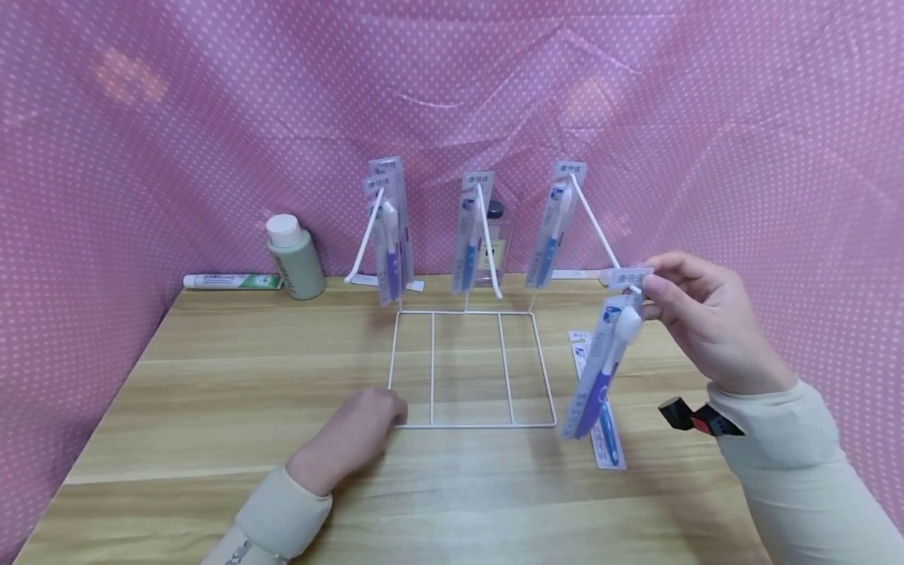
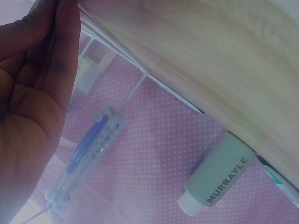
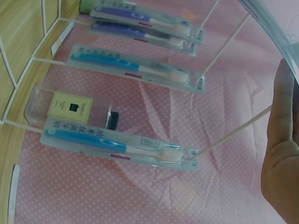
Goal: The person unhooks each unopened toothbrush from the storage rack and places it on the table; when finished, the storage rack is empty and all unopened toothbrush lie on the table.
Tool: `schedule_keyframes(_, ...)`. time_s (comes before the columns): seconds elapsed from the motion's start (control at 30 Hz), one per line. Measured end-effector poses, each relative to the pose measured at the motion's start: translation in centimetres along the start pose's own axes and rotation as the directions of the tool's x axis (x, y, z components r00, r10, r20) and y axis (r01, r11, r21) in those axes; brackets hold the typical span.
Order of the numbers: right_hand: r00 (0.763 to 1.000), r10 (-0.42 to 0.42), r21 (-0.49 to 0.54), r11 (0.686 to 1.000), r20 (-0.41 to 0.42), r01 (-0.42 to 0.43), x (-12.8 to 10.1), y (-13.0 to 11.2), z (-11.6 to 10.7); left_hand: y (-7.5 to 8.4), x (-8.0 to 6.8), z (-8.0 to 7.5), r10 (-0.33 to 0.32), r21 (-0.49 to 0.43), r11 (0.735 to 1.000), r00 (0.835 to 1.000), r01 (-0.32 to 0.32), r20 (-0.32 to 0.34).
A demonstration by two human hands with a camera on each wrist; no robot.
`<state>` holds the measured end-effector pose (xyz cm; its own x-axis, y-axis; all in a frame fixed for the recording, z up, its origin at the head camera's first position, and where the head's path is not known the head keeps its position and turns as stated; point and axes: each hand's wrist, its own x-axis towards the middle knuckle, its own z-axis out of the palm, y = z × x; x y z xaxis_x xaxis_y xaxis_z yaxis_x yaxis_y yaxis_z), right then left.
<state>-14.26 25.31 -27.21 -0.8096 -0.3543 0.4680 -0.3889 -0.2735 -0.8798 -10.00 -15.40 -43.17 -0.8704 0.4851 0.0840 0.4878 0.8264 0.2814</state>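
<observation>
My right hand (image 1: 713, 322) pinches the top card of a packaged purple toothbrush (image 1: 600, 384), which hangs at the front tip of the right hook of a white wire rack (image 1: 508, 369). In the right wrist view, only part of this pack shows beside the fingers. At the rack's front left corner, my left hand (image 1: 360, 428) grips the base wire with thumb and fingers together; the exact contact is hidden. Purple toothbrush packs (image 1: 392, 251) hang on the left hook. One blue toothbrush pack (image 1: 469, 243) is on the middle hook, another blue toothbrush pack (image 1: 551, 243) on the right.
Beneath the held pack, a blue toothbrush pack (image 1: 609, 439) lies on the wooden table (image 1: 212, 392). Behind the rack stands a clear bottle with a black cap (image 1: 500, 235). A green bottle (image 1: 300, 263) and a toothpaste tube (image 1: 233, 281) are at the back left, before a pink dotted curtain (image 1: 282, 94).
</observation>
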Motion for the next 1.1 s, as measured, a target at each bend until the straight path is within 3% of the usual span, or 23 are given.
schedule_keyframes(0.2,0.999,-0.013,-0.025,1.000,-0.030,0.012,-0.5,-0.6,0.0,0.0,0.0,0.0,0.000,-0.001,1.000,1.000,0.000,-0.001)
schedule_keyframes(0.4,0.996,-0.092,0.102,0.991,0.013,0.091,-0.8,-0.9,-1.2,0.0,0.0,0.0,0.010,0.011,1.000,1.000,-0.010,-0.009)
schedule_keyframes(0.57,0.995,-0.087,0.103,0.991,-0.044,0.091,-1.4,-1.3,-2.5,0.1,0.0,-0.1,0.004,0.001,1.000,1.000,-0.004,-0.010)
schedule_keyframes(0.67,0.994,-0.023,0.060,0.998,-0.104,0.030,-1.5,-1.3,-3.5,0.2,0.0,-0.2,0.002,-0.002,1.000,1.000,-0.002,-0.010)
schedule_keyframes(0.8,0.975,0.134,0.000,0.991,-0.174,-0.136,-1.4,-0.7,-5.1,0.2,0.0,-0.4,0.004,-0.001,1.000,1.000,-0.004,-0.008)
schedule_keyframes(0.93,0.919,0.304,-0.107,0.935,-0.253,-0.339,-1.0,0.9,-7.2,0.1,-0.1,-0.5,0.012,-0.002,1.000,1.000,-0.012,-0.004)
schedule_keyframes(1.1,0.874,0.414,-0.122,0.883,-0.255,-0.454,-0.8,3.9,-10.1,0.0,0.0,-0.1,0.024,0.004,1.000,1.000,-0.024,-0.016)
